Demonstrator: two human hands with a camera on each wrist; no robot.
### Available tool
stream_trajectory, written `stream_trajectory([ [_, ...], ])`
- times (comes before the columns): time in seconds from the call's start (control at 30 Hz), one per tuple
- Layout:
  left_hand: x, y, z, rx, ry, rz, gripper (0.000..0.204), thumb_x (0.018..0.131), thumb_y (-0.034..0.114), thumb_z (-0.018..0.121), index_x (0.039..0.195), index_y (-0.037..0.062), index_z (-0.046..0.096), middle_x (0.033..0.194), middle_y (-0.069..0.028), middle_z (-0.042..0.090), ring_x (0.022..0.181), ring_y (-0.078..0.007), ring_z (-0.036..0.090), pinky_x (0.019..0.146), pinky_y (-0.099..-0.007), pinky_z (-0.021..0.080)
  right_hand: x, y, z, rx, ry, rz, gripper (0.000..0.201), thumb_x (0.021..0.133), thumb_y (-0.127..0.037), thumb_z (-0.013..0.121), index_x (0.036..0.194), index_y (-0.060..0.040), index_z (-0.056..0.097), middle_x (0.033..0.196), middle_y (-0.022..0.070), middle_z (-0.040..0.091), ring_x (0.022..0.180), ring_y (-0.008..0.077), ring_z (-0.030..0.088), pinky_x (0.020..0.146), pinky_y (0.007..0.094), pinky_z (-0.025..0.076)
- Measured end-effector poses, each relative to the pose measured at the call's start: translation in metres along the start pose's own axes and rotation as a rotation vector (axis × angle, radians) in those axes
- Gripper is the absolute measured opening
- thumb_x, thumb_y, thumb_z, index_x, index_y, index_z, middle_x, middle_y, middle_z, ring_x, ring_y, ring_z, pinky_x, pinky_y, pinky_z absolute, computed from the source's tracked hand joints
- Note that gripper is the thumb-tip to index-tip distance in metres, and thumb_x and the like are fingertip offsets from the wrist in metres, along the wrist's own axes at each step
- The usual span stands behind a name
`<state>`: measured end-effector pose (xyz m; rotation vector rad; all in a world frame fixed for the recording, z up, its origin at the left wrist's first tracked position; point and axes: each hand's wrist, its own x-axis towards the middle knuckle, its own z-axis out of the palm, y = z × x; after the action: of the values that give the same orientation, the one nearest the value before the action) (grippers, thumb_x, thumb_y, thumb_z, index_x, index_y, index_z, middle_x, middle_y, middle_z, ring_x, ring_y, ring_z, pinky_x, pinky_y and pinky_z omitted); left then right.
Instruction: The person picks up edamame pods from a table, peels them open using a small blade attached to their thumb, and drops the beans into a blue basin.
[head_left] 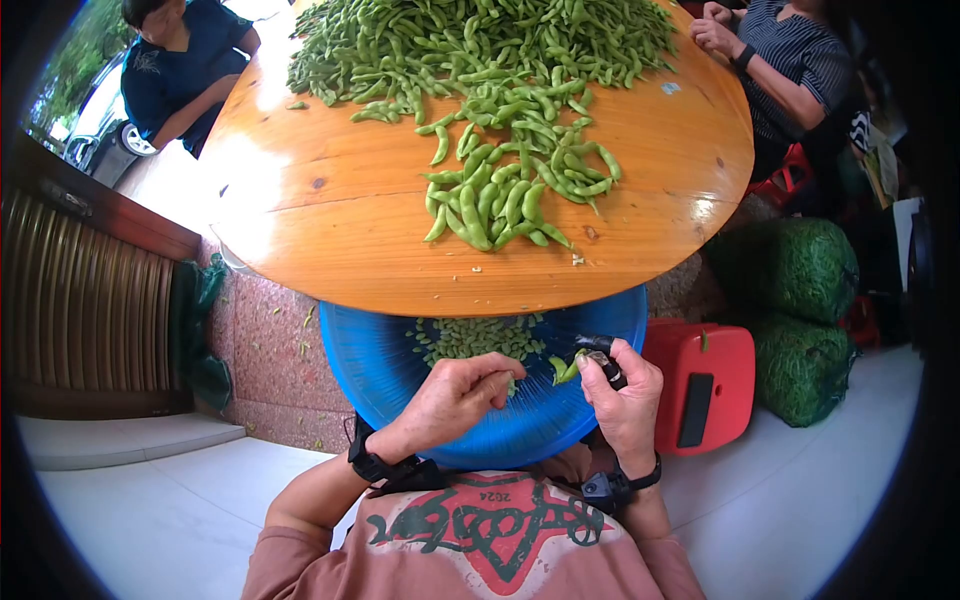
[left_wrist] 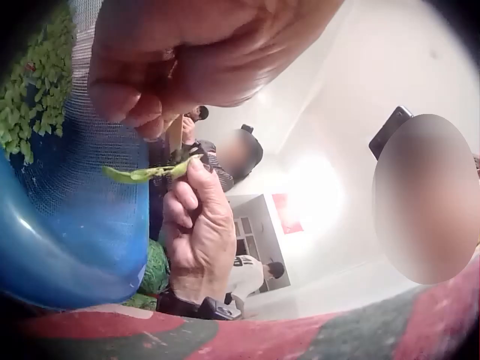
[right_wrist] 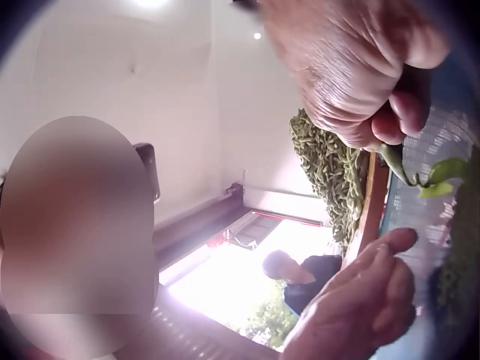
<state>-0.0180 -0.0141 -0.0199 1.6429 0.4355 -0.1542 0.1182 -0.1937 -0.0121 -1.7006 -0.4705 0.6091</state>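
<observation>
Above a blue basin (head_left: pixel 345 375), my right hand (head_left: pixel 628 400) pinches a split green soybean pod (head_left: pixel 566 370) between thumb and forefinger. Dark covers (head_left: pixel 600 345) sit on those fingers. In the left wrist view the pod (left_wrist: pixel 139 175) stretches out sideways from the fingertips, its shell parted. My left hand (head_left: pixel 455 400) is to the left of the pod, also over the basin, with its fingers curled. A small pale green bean (head_left: pixel 512 386) shows at its fingertips; its palm is hidden. Shelled beans (head_left: pixel 470 340) lie in the basin, near the table edge.
On the wooden table (head_left: pixel 330 220) ahead lies a big heap of pods (head_left: pixel 480 50), with a smaller pile (head_left: pixel 490 200) closer in. A red stool (head_left: pixel 725 385) and stuffed green net bags (head_left: pixel 790 270) stand to the right. Two people (head_left: pixel 190 70) sit across the table's sides.
</observation>
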Motion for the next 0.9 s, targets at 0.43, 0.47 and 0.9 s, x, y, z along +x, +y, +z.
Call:
stream_trajectory([
  [0.43,0.023,0.02,0.023,0.043,0.117,0.257,0.015,0.087,0.011,0.076,0.092,-0.0004,0.068,0.079,-0.0063,0.064,0.074,-0.0075,0.06,0.066,-0.0258,0.051,-0.002,-0.011,0.002,-0.129,-0.025,-0.21,0.016,0.084,0.0,0.071,0.1,0.0002,0.068,0.08,0.0056,0.065,0.065,0.0111,0.06,0.06,0.0254,0.049],
  [0.47,0.022,0.023,0.021,0.071,0.121,0.283,0.014,0.085,0.01,0.077,0.089,-0.0001,0.068,0.075,-0.0074,0.062,0.071,-0.0089,0.058,0.063,-0.0271,0.05,-0.002,-0.01,0.001,-0.159,-0.051,-0.231,0.016,0.083,0.001,0.071,0.099,0.0002,0.068,0.082,0.0074,0.065,0.066,0.0137,0.061,0.06,0.0266,0.049],
  [0.9,0.014,0.012,0.021,-0.229,-0.083,0.096,0.032,0.103,0.034,0.056,0.093,0.0035,0.055,0.073,0.0041,0.047,0.067,-0.0038,0.041,0.056,-0.0229,0.037,-0.008,-0.008,0.018,0.037,-0.086,-0.083,0.011,0.085,0.001,0.068,0.096,0.0,0.067,0.078,0.0056,0.066,0.069,0.0116,0.064,0.061,0.0257,0.051],
])
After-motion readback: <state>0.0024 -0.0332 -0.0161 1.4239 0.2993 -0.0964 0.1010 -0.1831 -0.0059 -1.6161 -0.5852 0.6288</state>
